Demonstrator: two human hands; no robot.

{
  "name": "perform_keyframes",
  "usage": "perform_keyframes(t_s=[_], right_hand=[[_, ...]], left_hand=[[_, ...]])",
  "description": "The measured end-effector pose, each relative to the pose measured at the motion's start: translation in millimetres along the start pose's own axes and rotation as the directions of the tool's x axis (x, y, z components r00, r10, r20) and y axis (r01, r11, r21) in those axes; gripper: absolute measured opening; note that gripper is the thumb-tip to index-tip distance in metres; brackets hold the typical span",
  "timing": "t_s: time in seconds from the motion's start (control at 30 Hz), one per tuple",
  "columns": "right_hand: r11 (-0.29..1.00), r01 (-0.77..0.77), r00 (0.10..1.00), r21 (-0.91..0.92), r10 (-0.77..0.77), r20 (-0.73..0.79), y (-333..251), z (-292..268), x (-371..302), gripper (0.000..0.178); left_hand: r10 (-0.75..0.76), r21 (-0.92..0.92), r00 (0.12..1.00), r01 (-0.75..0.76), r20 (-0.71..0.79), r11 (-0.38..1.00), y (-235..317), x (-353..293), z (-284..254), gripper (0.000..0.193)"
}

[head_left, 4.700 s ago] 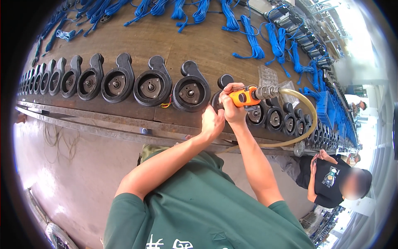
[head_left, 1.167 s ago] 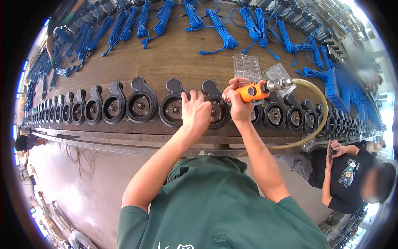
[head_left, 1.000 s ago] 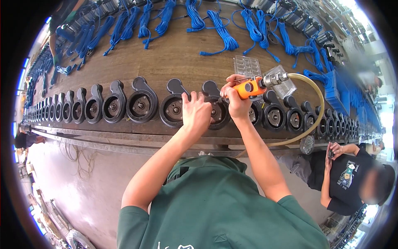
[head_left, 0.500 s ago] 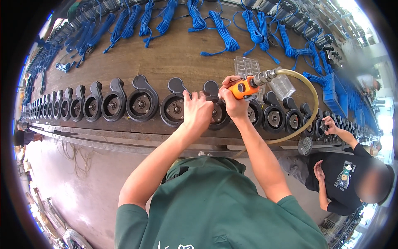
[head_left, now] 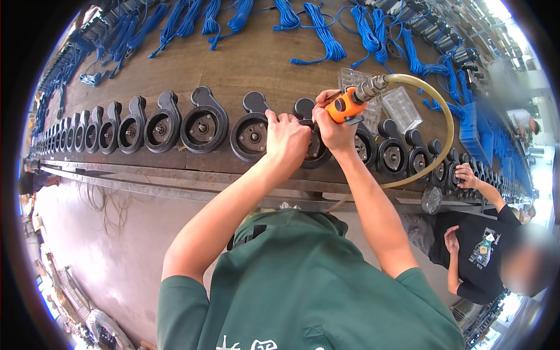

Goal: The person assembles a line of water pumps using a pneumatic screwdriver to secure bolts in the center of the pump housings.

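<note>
Right hand (head_left: 338,133): grip closed round an orange driver (head_left: 345,107), fingers curled about its body. Left hand (head_left: 286,142): back up, fingers bent, reaching over the right rim of the left neighbour (head_left: 251,102); thumb hidden, so cannot tell whether it pinches anything.

Head view: housing (head_left: 304,108) lies on the near part of the bench (head_left: 245,70), under and between both hands; far lobe visible, ring partly covered. Driver tilted, nose toward that ring; tip hidden, contact unclear. Left hand probably placed there to steady the part. Hose (head_left: 450,122) loops out right and back near, presumably leaving the wrist free. Other housings line the near edge, lobes far, likely for uniform reach. Blue cables (head_left: 329,46) far; clear tray (head_left: 402,109) to the right. Further right, co-worker's hand (head_left: 465,175) at another housing.
</note>
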State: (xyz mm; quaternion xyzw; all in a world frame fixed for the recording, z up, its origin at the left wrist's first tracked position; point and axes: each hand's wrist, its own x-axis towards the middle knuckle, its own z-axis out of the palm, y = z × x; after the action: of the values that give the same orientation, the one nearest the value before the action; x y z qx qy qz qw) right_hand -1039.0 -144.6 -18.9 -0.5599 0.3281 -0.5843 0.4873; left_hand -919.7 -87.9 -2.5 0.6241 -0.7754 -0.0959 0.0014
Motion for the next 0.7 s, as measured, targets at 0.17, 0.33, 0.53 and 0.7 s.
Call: perform_keyframes(t_s=[0.17,0.33,0.53,0.7], right_hand=[[0.997,0.009,1.0,-0.074,-0.008,0.024,-1.6,-0.8,-0.2,0.013],[0.999,0.04,0.999,0.027,-0.039,-0.017,-6.0,-1.5,-10.1,0.02],[0.992,-0.061,0.998,0.109,0.062,-0.01,-31.5,-13.9,-42.2,0.022],[0.991,-0.113,0.994,0.072,0.113,0.013,-31.8,-19.0,-48.8,0.02]], left_hand=[[0.001,-0.013,1.0,0.0,0.024,1.0,-0.2,-0.7,-0.9,0.028],[0.001,-0.02,1.0,-0.002,-0.002,1.0,1.2,-1.3,-1.6,0.028],[-0.007,0.0,0.999,0.007,-0.037,1.0,-0.1,-1.7,4.1,0.021],[-0.009,0.003,1.0,0.009,-0.011,1.0,0.4,-1.3,2.6,0.02]])
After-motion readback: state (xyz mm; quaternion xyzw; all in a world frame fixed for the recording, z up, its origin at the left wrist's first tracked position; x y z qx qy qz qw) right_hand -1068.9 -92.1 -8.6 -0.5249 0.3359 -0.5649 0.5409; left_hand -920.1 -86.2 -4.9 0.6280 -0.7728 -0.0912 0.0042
